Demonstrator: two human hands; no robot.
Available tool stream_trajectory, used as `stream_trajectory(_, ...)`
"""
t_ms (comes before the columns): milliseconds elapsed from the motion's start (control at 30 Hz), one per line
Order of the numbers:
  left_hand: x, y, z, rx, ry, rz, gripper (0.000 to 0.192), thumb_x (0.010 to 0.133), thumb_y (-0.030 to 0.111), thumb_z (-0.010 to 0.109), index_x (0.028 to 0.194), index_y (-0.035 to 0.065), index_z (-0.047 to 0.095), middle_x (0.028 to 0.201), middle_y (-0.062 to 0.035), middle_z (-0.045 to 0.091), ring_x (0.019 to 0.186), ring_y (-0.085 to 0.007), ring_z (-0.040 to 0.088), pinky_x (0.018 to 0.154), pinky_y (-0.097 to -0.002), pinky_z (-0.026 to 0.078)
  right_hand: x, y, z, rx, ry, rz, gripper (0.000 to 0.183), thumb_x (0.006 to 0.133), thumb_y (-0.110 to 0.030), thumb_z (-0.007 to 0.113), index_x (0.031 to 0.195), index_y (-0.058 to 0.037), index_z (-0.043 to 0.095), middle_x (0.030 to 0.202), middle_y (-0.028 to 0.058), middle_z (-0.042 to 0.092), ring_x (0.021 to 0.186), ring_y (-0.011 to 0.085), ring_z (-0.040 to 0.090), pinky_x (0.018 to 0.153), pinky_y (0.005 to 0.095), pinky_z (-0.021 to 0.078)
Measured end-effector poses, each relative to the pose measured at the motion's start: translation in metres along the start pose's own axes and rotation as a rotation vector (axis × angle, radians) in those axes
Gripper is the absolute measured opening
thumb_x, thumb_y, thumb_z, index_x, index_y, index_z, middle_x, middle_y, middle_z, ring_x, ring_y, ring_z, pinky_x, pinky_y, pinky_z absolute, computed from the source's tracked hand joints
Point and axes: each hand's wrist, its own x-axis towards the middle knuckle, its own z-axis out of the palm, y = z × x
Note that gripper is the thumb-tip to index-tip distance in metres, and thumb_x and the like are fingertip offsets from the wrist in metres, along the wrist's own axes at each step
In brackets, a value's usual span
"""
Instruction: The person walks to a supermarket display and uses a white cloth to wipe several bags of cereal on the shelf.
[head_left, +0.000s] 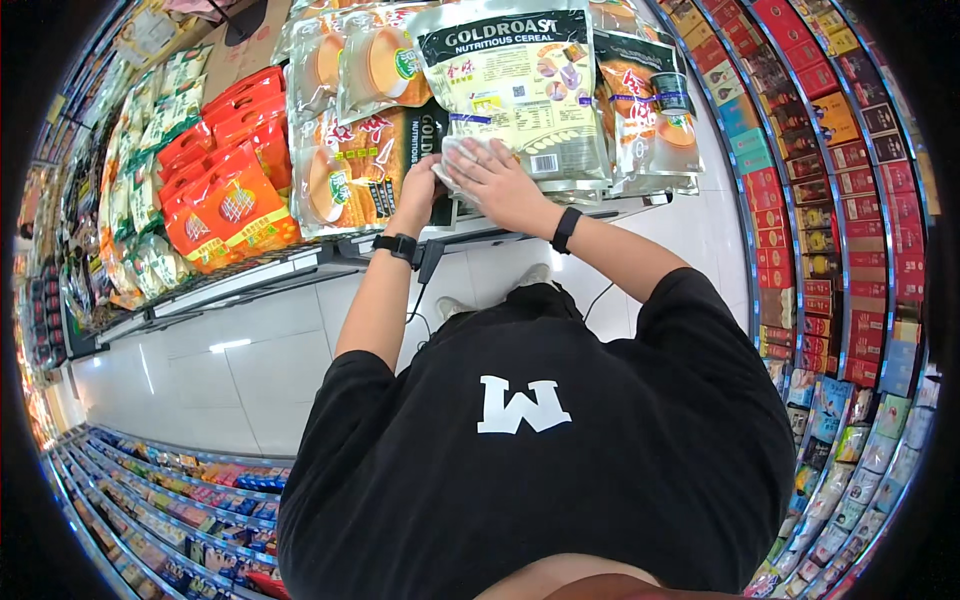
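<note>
A large Goldroast cereal bag (517, 90) lies on top of other cereal bags, its printed panel facing up. My right hand (487, 176) is spread flat over a white cloth (454, 161), pressing it on the bag's lower left part. At the bag's lower left corner is my left hand (421, 191), its fingers at the bag's edge beside the cloth; its fingertips are partly hidden, so its grip is unclear. Under and left of my left hand lies another cereal bag (352, 169) with an orange picture. A dark-topped cereal bag (645, 112) lies to the right.
Red snack bags (232, 202) and green-and-white packets (154, 112) fill the display left of the cereal. The display's metal edge (315, 259) runs below my hands. Stocked shelves of boxes (847, 180) stand at the right, and more shelves (172, 517) at the lower left.
</note>
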Motion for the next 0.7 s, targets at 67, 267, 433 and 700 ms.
stream_trajectory(67,0.006,-0.011,-0.011,-0.341,-0.044,-0.008,0.036,0.105,0.021,0.040,0.128,0.0025,0.060,0.119,-0.0085,0.067,0.108,-0.0214,0.064,0.096,-0.0367,0.050,0.001,0.003,-0.005,0.027,-0.025,-0.044,0.060,0.091,-0.017,0.059,0.150,-0.0138,0.048,0.162,0.0060,0.037,0.152,0.0288,0.030,0.123,0.0545,0.0184)
stream_trajectory(267,-0.001,0.015,0.011,0.126,0.018,0.008,0.046,0.105,0.040,0.051,0.125,0.0010,0.065,0.112,-0.0028,0.068,0.099,-0.0125,0.060,0.086,-0.0296,0.047,0.012,0.037,-0.011,0.028,0.024,0.111,0.063,0.086,-0.010,0.057,0.148,-0.0071,0.047,0.160,0.0094,0.039,0.147,0.0370,0.034,0.122,0.0517,0.0227)
stream_trajectory(433,0.006,0.008,0.013,0.316,0.040,0.184,0.032,0.104,0.021,0.053,0.125,0.0014,0.065,0.115,-0.0055,0.069,0.103,-0.0141,0.062,0.087,-0.0270,0.047,0.025,0.036,-0.020,-0.213,0.125,0.233,0.059,0.085,-0.011,0.059,0.143,-0.0034,0.052,0.152,0.0113,0.048,0.144,0.0357,0.039,0.120,0.0489,0.0272)
stream_trajectory(700,0.025,-0.006,-0.009,0.074,-0.063,0.110,0.027,0.105,0.018,0.054,0.122,-0.0001,0.065,0.116,-0.0064,0.069,0.102,-0.0134,0.063,0.087,-0.0284,0.050,0.020,0.055,-0.029,-0.049,-0.025,-0.141,0.058,0.085,-0.008,0.059,0.143,-0.0106,0.055,0.155,0.0076,0.046,0.146,0.0324,0.038,0.122,0.0486,0.0256)
